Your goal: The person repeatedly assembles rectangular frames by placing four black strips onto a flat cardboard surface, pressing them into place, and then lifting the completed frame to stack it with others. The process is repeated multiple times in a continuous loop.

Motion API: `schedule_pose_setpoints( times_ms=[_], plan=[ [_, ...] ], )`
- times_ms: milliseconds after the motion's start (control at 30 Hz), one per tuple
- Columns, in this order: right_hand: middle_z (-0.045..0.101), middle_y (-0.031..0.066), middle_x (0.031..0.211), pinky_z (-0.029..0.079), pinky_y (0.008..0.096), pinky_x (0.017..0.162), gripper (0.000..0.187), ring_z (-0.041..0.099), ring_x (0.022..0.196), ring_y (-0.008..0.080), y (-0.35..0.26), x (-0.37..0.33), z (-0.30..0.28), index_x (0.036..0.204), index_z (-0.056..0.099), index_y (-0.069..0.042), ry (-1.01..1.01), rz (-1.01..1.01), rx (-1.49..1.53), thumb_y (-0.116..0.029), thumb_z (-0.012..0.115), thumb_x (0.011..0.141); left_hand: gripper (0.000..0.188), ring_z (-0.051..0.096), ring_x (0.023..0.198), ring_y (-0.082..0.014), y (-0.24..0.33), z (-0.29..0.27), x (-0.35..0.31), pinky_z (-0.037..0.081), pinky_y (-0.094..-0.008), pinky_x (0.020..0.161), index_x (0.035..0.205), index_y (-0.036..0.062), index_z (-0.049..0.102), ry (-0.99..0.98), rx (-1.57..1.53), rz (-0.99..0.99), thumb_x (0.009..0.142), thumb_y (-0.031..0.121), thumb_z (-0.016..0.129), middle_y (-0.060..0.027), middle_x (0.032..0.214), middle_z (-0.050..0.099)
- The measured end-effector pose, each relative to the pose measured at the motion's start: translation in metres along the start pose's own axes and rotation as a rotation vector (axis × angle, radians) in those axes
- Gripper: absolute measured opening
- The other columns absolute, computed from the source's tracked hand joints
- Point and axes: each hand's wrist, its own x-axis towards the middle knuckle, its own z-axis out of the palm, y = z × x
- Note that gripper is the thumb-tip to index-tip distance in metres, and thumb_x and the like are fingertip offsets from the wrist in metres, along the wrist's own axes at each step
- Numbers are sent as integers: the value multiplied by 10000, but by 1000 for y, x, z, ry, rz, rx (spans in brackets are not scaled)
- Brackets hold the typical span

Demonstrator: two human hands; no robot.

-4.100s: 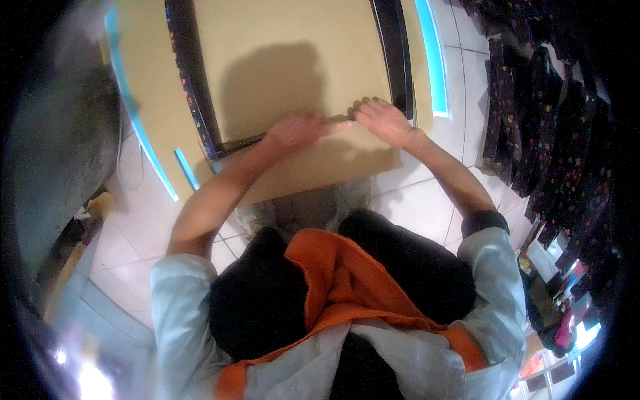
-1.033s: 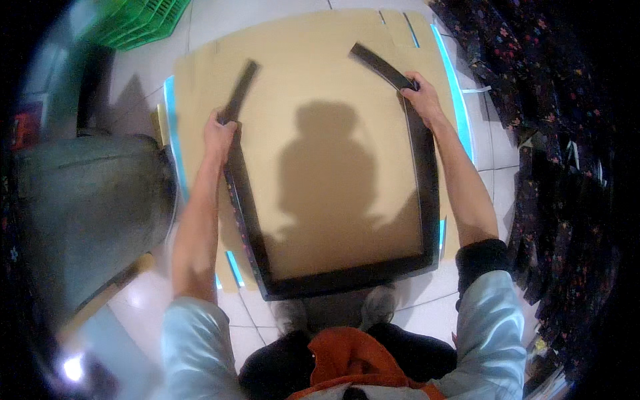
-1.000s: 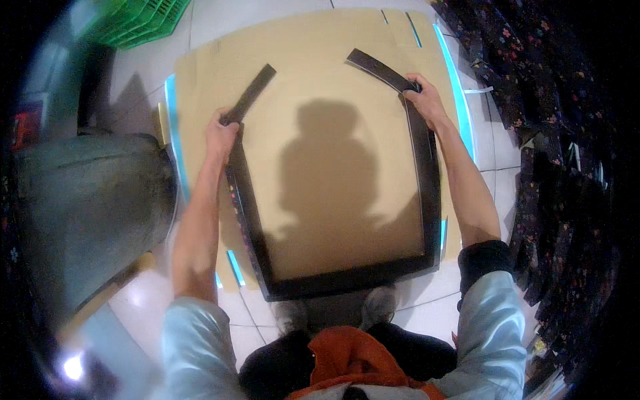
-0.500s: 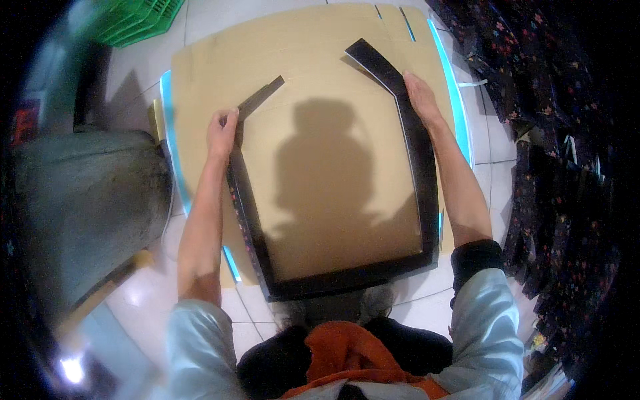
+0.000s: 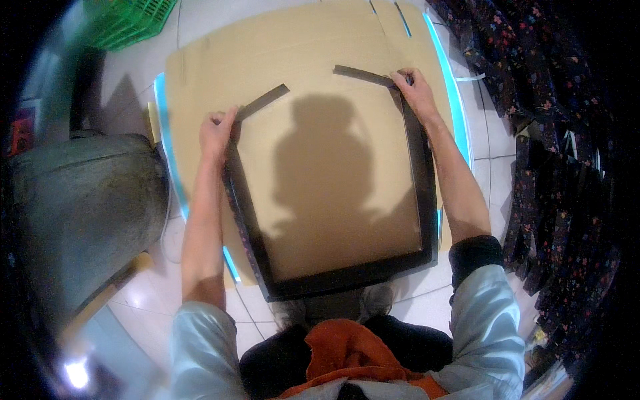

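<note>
A long black strip with a flowered outer face (image 5: 350, 274) is bent at its corners into a frame shape, with a gap on the far side. It stretches over a brown cardboard sheet (image 5: 233, 60), its near side close to my feet. My left hand (image 5: 219, 137) is closed on the strip at the far left corner, where a short end piece slants inward. At the far right corner my right hand (image 5: 417, 93) pinches the strip where the other end piece folds inward. The two end pieces do not touch each other.
A grey padded seat or block (image 5: 87, 200) is at the left, and a green plastic crate (image 5: 137, 23) at the far left. Many dark flowered pieces (image 5: 560, 220) are piled along the right. Light blue edges (image 5: 448, 73) show beside the cardboard, above white floor tiles.
The right end piece has swung down and inward, and my right hand's fingers have shifted onto that corner. The left end piece has turned slightly, with my left hand still on its corner.
</note>
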Motion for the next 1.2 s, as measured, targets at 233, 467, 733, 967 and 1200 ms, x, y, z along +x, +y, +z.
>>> schedule_pose_setpoints(
  times_ms=[233,467,733,967,1200],
  plan=[
    [563,61,649,418,299,609,329,520,636,143,5,2,-14,731,579,-16,-128,96,59,-341,568,780,713,550,838,-206,4,3,-3,462,-309,721,1142,-56,408,-49,-227,-174,659,351,741,-160,959,550],
    [561,39,695,413,284,616,288,514,671,128,14,-2,-24,710,579,-26,-183,253,229,-306,582,779,892,533,968,-259,12,0,-4,427,-340,841,1274,-113,253,-243,-325,-217,669,346,720,-224,1127,494],
    [469,198,1200,353,336,949,679,454,1124,276,13,-4,-16,1221,392,21,32,61,89,-412,627,753,717,537,935,-228,-19,-1,15,438,-313,780,1120,-98,465,19,-27,-53,681,417,704,-191,1048,550],
    [453,234,1222,375,346,929,773,472,1116,259,10,-9,-28,1243,353,56,-156,200,250,-441,655,734,370,556,794,-151,12,5,-14,447,-273,707,954,-14,542,2,-210,262,733,235,705,-103,909,605],
    [550,255,1052,428,382,845,681,553,987,330,13,-11,-24,1092,411,68,-21,-28,-77,-457,656,733,328,559,805,-146,15,4,-22,447,-272,722,978,-10,540,45,-59,360,759,183,688,-94,912,609]
  ],
)
